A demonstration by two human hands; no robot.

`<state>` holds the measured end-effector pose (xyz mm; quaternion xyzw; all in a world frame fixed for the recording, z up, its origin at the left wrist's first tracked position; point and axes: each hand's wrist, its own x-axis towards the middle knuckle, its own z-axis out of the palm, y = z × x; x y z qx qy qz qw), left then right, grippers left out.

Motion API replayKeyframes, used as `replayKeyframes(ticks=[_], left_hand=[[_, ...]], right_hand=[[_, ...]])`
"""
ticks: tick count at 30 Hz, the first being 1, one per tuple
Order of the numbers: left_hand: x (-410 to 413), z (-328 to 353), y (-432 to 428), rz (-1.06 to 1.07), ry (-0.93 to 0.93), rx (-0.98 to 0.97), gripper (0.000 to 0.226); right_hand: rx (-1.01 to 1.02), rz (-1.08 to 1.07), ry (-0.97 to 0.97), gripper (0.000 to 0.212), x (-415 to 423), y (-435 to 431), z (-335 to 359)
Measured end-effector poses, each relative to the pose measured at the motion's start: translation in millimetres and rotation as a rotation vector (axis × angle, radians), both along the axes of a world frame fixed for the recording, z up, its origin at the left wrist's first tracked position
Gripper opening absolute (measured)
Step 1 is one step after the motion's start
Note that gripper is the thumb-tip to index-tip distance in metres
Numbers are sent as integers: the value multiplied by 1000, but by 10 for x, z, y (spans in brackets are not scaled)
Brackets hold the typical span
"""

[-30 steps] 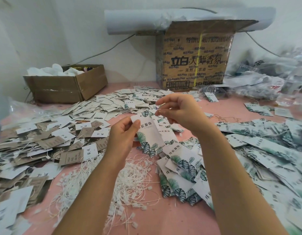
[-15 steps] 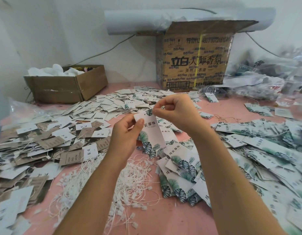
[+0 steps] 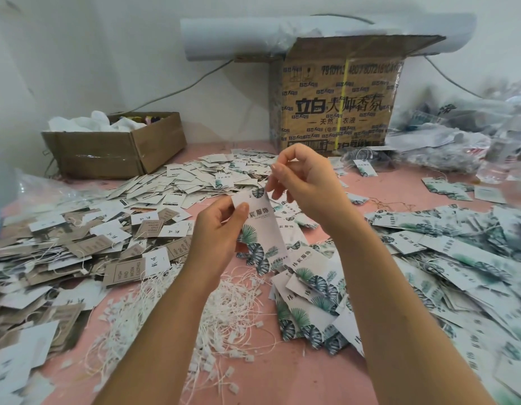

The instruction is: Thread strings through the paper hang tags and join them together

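On the table (image 3: 312, 378), the raised tag (image 3: 262, 226) stands at centre. A heap of strings (image 3: 224, 311) lies at 6 o'clock, a tag spread (image 3: 63, 249) at 9, and a tag pile (image 3: 458, 258) at 3 to 4. A low box (image 3: 116, 153) sits at 10 and a tall carton (image 3: 335, 106) at 12, with a roll (image 3: 224, 39) across its top. Bags (image 3: 458, 141) lie at 2.

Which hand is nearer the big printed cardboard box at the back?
Right. The right hand is raised in front of the printed cardboard box; the left hand grips the hang tag lower and farther left.

wall (image 3: 107, 54): white (cable (image 3: 177, 89) trailing across) | surface (image 3: 312, 375): pink | tall box (image 3: 338, 106), low box (image 3: 107, 153) against wall
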<state>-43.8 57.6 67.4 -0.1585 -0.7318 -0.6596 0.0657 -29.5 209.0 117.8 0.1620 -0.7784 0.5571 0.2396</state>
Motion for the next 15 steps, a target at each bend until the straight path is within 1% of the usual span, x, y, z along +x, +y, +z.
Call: replayKeyframes(ticks=[4, 9, 12, 15], left_hand=[[2, 0, 2, 1, -9, 12, 33], [6, -2, 1, 9, -11, 17, 30], [11, 6, 3, 15, 7, 3, 33], [13, 14, -1, 24, 19, -4, 29]], right_hand=[[40, 28, -63, 19, -19, -6, -26], [31, 40, -64, 20, -34, 6, -43], [62, 15, -67, 20, -49, 14, -57], [89, -33, -67, 21, -64, 6, -56]])
